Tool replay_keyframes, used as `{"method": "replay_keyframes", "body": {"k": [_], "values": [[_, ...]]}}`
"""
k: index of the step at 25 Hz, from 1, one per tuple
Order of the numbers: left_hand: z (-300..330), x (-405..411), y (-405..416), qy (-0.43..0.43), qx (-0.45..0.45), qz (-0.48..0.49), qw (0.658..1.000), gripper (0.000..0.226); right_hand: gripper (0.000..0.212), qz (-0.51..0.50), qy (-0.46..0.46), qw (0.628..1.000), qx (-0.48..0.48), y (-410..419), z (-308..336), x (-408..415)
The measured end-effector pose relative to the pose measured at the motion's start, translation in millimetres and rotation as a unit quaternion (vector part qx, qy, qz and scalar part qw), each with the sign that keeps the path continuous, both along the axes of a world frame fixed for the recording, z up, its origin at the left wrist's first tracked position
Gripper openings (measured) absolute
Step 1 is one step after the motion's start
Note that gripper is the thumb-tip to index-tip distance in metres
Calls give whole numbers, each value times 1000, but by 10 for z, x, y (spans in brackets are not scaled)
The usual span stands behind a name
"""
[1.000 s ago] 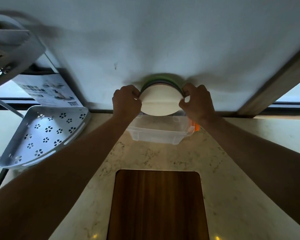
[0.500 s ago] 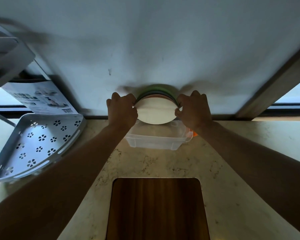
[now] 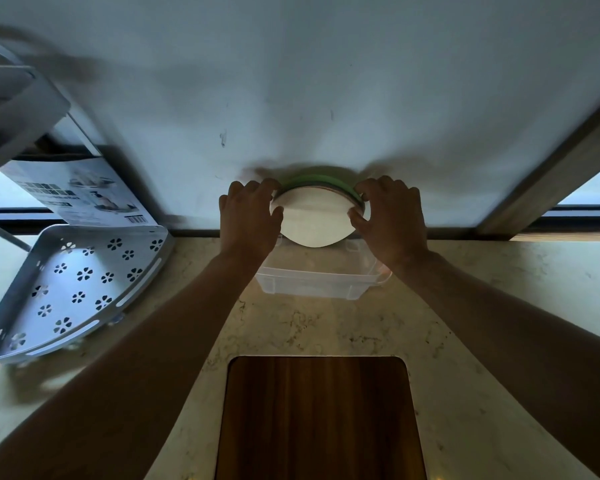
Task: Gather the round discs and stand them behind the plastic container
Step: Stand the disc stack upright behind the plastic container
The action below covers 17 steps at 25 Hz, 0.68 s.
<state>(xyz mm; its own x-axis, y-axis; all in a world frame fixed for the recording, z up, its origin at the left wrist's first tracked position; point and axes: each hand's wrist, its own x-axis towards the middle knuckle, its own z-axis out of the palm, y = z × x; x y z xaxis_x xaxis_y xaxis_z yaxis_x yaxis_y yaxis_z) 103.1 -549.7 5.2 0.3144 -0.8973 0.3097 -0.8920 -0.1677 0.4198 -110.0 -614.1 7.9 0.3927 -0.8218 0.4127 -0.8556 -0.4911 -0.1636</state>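
Observation:
A stack of round discs (image 3: 317, 218) stands on edge against the wall, a white one facing me and a green one at the back. My left hand (image 3: 248, 216) grips the stack's left rim and my right hand (image 3: 390, 220) grips its right rim. The clear plastic container (image 3: 321, 280) sits on the counter directly in front of the discs. The discs' lower edge is hidden behind the container's far wall, so I cannot tell whether they rest on the counter.
A wooden cutting board (image 3: 317, 417) lies near me on the marble counter (image 3: 482, 306). A white perforated corner shelf (image 3: 73, 285) and a printed box (image 3: 80, 192) stand at the left. The white wall (image 3: 309, 81) rises right behind the discs; a wooden window frame (image 3: 548, 181) is at the right.
Both hands have lowered the disc stack behind the container, closer to the wall. The view has shifted slightly.

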Motion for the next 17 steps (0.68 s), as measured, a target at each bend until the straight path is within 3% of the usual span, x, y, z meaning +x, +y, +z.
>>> {"method": "replay_keyframes", "body": {"k": [17], "values": [[-6,16,-20,-18,30,-8,999,36,21,-17,28,999,11,-13,-17,45]]}}
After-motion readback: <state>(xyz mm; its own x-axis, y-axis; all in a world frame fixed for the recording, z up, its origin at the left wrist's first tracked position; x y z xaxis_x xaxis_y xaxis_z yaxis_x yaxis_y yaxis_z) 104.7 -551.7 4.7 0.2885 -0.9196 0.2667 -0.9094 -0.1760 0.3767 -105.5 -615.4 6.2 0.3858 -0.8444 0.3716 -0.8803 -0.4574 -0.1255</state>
